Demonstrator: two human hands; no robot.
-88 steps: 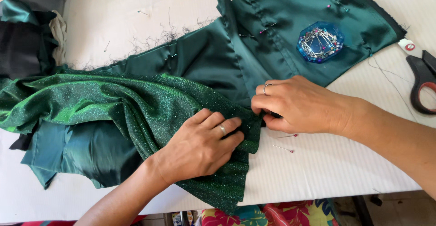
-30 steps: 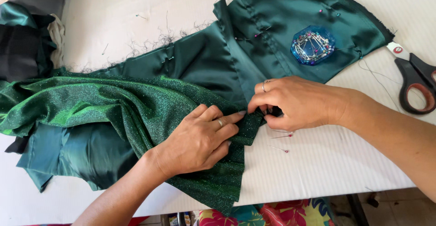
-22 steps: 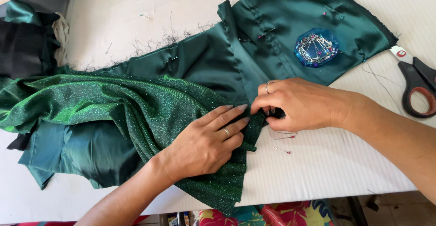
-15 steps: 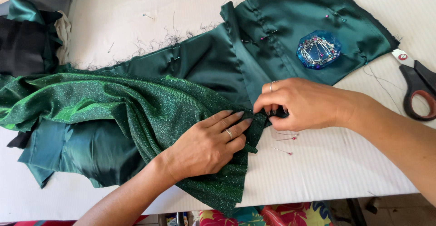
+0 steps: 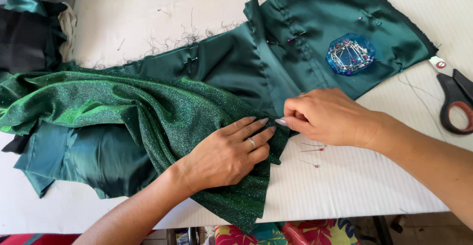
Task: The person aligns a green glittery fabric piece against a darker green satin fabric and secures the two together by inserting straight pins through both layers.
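A dark green satin garment lies across a white table, with a glittery green fabric layered over its lower part. My left hand presses flat on the glittery fabric, fingers together, a ring on one finger. My right hand pinches the fabric edge at the seam right beside the left fingertips. Whether a pin is between its fingers cannot be seen. Three loose pins lie on the table just below the right hand. A blue pin holder full of pins rests on the satin.
Scissors with black and red handles lie at the right edge. Black and green cloth is heaped at the far left. Loose threads and a pin lie on the table behind the garment. Floral cloth shows below the table edge.
My left hand has flattened and its fingers have stretched toward the seam. The right hand stays pinching at the same spot. The view has shifted slightly.
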